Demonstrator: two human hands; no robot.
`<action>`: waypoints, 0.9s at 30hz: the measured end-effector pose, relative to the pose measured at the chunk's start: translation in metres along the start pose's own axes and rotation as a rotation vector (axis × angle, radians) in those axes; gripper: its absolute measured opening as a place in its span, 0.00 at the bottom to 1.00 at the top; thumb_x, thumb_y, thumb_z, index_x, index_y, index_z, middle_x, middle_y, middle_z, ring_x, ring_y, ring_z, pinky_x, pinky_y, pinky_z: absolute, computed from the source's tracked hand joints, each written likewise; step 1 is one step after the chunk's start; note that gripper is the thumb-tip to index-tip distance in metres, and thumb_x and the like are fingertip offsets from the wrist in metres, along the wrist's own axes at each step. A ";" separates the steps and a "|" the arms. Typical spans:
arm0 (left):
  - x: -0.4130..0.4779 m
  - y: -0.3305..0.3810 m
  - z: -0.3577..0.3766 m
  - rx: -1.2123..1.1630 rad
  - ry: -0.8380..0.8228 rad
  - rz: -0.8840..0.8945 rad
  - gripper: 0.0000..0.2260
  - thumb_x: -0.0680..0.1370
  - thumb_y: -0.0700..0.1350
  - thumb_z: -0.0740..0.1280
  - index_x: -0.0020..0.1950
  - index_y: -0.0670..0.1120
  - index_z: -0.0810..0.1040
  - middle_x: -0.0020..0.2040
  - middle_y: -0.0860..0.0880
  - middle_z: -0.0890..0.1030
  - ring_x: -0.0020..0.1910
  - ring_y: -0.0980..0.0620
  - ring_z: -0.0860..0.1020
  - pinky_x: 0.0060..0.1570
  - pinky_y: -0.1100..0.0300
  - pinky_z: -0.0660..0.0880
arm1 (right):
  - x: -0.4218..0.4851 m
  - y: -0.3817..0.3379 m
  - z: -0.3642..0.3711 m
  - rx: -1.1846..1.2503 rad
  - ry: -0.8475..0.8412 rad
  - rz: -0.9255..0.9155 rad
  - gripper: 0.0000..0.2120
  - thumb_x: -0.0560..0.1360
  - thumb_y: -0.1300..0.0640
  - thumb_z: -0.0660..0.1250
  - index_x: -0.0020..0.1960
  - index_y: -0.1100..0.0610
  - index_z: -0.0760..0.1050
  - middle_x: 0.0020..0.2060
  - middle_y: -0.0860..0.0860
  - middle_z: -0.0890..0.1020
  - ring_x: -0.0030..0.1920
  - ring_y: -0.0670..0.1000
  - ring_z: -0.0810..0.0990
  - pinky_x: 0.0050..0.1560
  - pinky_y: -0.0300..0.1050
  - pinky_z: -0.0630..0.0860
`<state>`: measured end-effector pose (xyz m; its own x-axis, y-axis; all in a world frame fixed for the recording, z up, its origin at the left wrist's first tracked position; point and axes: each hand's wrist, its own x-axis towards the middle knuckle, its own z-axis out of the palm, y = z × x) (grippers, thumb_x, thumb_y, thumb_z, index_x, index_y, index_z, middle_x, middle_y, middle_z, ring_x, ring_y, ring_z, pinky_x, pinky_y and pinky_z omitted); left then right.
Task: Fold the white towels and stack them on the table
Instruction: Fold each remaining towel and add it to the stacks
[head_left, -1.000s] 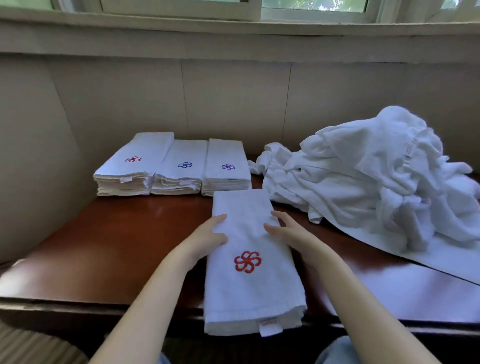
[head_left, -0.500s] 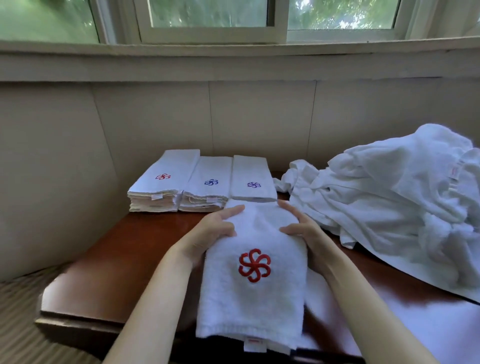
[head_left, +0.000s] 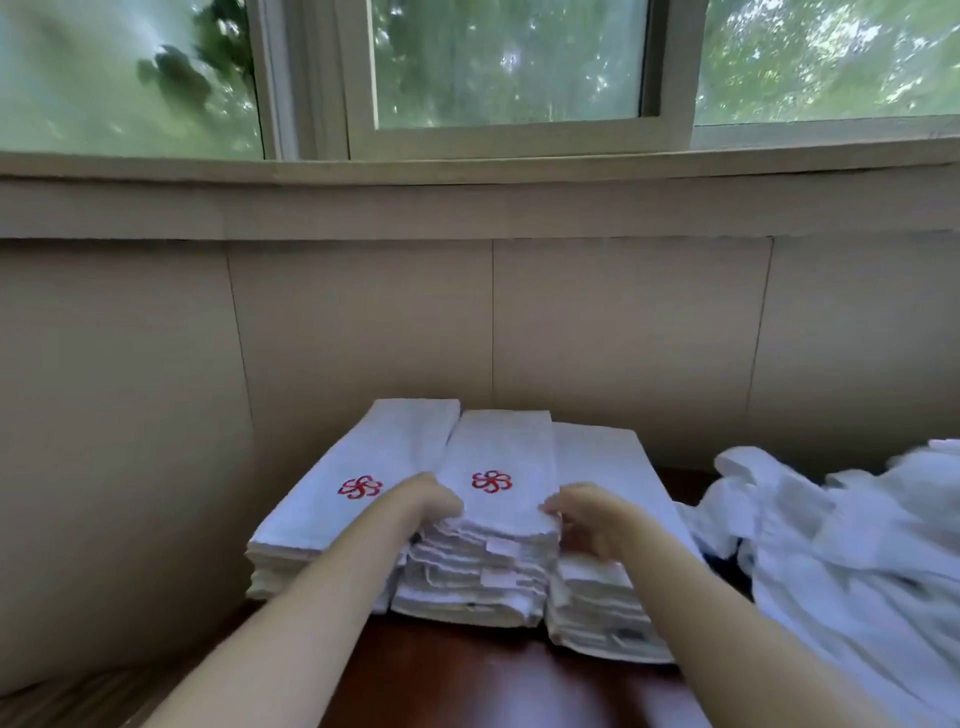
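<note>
Fingers of the left hand curl round the near left edge of the top towel. The fingers of the right hand touch its near right corner, but that hand is blurred and I cannot tell whether it grips or only presses. This folded towel, with a red flower mark, lies lengthwise on the middle stack, one of three side by side at the back of the bench against the wall. The left stack also shows a red mark on top. The right stack touches the middle one.

The step in hand looks like setting a finished towel on its stack and squaring it. The next move would be to let go without dragging the top layer, since the edges below it are already a little ragged. After that comes a reach to the heap of unfolded towels on the right. That heap is large, so plenty of folding seems to remain.
</note>
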<state>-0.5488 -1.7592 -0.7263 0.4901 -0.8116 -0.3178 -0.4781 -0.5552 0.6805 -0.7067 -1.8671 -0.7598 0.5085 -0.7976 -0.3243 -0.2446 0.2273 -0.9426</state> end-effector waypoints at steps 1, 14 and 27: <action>0.008 -0.006 0.005 0.064 0.060 0.020 0.20 0.78 0.42 0.61 0.69 0.41 0.61 0.61 0.43 0.72 0.56 0.45 0.74 0.45 0.55 0.71 | 0.008 0.008 0.001 0.017 0.010 -0.008 0.06 0.76 0.67 0.62 0.53 0.64 0.73 0.36 0.58 0.73 0.28 0.53 0.72 0.25 0.40 0.74; 0.003 -0.031 0.015 0.219 0.178 0.233 0.26 0.76 0.40 0.56 0.74 0.54 0.65 0.74 0.49 0.66 0.61 0.47 0.76 0.57 0.58 0.73 | 0.014 0.016 0.015 -0.155 0.215 -0.141 0.27 0.77 0.65 0.65 0.74 0.60 0.61 0.67 0.59 0.71 0.62 0.59 0.75 0.63 0.53 0.73; -0.039 -0.025 0.034 0.820 0.304 0.096 0.13 0.80 0.43 0.57 0.62 0.46 0.73 0.61 0.46 0.76 0.58 0.45 0.75 0.46 0.57 0.68 | -0.034 0.023 0.050 -1.142 0.349 -0.244 0.11 0.78 0.59 0.56 0.56 0.59 0.72 0.64 0.61 0.69 0.68 0.64 0.63 0.59 0.51 0.65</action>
<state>-0.5812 -1.7196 -0.7533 0.5380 -0.8428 -0.0141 -0.8427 -0.5375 -0.0305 -0.6884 -1.8070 -0.7742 0.4367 -0.8979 0.0559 -0.8484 -0.4317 -0.3064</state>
